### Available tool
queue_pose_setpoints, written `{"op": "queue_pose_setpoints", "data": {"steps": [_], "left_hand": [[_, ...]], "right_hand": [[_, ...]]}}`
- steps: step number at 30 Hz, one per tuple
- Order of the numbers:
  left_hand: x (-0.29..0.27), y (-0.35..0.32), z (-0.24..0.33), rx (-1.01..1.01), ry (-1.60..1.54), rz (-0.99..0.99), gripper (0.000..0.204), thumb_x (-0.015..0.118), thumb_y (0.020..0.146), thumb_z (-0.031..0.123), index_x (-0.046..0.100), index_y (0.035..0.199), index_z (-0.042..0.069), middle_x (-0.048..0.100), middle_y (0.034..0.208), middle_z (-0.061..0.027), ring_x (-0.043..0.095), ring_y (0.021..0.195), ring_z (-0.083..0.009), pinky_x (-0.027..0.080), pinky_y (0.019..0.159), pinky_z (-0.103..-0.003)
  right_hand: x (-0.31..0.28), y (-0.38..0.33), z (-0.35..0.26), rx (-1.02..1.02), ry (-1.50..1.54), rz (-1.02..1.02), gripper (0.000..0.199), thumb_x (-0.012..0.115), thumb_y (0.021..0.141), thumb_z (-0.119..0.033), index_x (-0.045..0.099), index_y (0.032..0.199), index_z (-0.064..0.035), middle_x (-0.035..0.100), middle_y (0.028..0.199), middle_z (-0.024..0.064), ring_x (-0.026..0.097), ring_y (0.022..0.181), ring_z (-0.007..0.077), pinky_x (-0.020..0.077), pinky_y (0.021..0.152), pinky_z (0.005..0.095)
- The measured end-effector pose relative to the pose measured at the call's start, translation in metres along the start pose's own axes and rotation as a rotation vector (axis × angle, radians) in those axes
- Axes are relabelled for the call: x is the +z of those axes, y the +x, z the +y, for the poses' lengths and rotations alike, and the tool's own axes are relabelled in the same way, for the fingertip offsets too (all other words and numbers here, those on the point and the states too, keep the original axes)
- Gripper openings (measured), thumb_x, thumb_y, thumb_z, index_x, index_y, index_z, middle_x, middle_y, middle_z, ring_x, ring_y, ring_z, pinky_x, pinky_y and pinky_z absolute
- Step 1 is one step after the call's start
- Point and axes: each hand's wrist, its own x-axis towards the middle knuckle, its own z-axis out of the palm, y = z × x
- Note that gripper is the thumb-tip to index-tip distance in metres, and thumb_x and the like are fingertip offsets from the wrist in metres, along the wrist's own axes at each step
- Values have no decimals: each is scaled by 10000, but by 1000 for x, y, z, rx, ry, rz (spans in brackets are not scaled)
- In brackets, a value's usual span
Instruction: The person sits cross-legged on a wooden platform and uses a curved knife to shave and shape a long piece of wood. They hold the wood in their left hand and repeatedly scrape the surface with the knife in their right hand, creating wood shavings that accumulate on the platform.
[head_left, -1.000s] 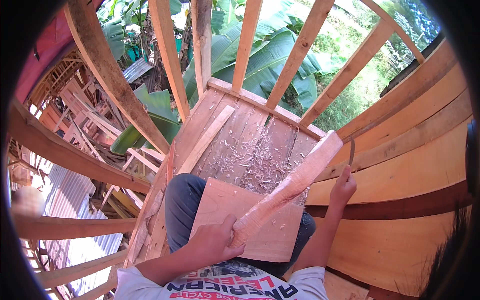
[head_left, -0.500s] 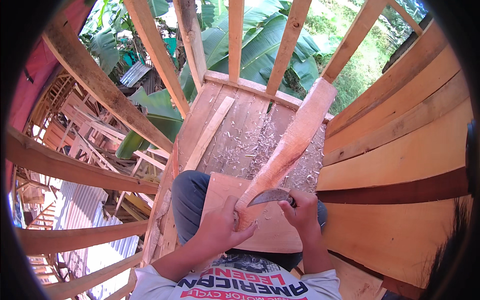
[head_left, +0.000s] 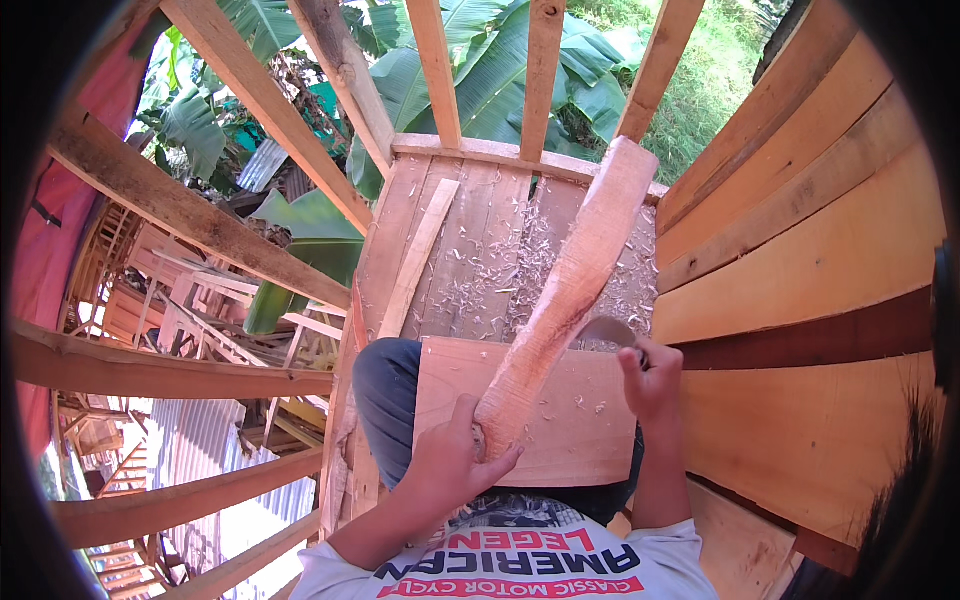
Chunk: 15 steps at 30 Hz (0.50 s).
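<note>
A long pale piece of wood slants from my lap up toward the far edge of the plank floor. My left hand grips its lower end against a flat board that lies across my knees. My right hand holds a curved metal blade whose edge lies against the right side of the wood, about halfway along it. Wood shavings are scattered over the floor planks beyond the board.
A loose thin slat lies on the plank floor. Slanted timber posts frame the open left and far sides, with a drop to roofs and banana plants below. A wall of horizontal boards closes the right side.
My right hand brought the blade down from the upper part of the wood to its middle over the board. The wood tilted more upright. My left hand kept its grip.
</note>
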Motion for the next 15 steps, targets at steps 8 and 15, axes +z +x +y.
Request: {"op": "queue_pose_setpoints", "data": {"steps": [8,15], "left_hand": [[-3,6,3,91,76,76,565,734,745,314,411,1079,-8,604,671,-175,629,596,-355,491,518,-405],[0,-1,2,70,143,110,550,743,737,300,406,1046,-6,589,631,-154,627,565,-339,484,478,-392]], "right_hand": [[28,-31,-19,-168,-159,-133,568,684,697,-595,561,574,-54,483,470,98,538,441,287,404,434,353],[28,-19,-13,-270,-283,-34,650,655,633,-683,474,538,-66,424,480,83,496,449,263,364,424,340]]}}
